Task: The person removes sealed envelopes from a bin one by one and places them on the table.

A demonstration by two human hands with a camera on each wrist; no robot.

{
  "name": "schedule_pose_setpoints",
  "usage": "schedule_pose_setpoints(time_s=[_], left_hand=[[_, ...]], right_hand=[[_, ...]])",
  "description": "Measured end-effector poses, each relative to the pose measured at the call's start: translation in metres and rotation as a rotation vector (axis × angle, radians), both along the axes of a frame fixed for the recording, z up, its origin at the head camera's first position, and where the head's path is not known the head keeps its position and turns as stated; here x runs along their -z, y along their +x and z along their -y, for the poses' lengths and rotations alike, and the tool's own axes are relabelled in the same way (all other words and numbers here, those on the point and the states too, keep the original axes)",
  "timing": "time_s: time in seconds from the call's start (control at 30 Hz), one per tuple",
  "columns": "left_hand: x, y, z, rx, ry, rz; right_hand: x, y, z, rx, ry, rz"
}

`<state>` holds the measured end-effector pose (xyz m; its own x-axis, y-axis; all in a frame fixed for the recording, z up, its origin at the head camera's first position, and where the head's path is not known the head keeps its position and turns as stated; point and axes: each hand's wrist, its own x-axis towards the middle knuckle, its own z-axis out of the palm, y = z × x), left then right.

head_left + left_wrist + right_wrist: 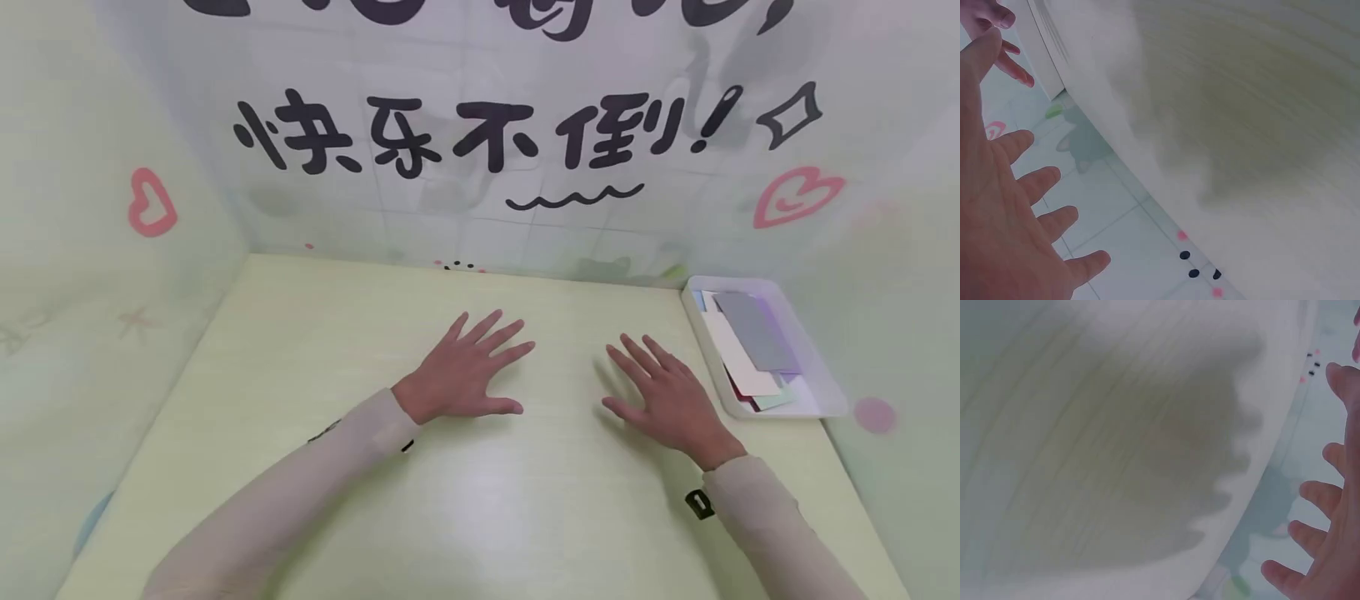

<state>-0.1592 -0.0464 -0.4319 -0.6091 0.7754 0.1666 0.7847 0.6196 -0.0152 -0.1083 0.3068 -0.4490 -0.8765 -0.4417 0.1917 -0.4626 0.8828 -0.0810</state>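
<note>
Palm down over the middle of the pale wood-grain table (pixel 337 333), my left hand (pixel 465 371) has its fingers spread and holds nothing. My right hand (pixel 667 400) is to its right, fingers spread too, with a shadow on the table beneath it. A gap separates the two hands. In the left wrist view the left hand (pixel 1010 219) shows its palm side, with fingers apart. The right wrist view has the right hand (pixel 1335 512) along its right edge, fingers apart above the tabletop. Nearest the right hand stands a white tray (pixel 821 392).
Inside the tray lie several flat cards or papers, a grey one (pixel 753 329) on top and a white one (pixel 738 346) beside it. A printed wall (pixel 420 225) with black characters closes off the back. Further printed panels rise on the left (pixel 67 275) and right (pixel 907 333).
</note>
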Motion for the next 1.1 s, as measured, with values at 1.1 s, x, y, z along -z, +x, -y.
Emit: schedule_pose_setpoints(time_s=[1.1], left_hand=[[0.004, -0.011, -0.174, 0.099, -0.228, 0.099]], right_hand=[[0.012, 0.007, -0.095, 0.447, -0.114, 0.089]])
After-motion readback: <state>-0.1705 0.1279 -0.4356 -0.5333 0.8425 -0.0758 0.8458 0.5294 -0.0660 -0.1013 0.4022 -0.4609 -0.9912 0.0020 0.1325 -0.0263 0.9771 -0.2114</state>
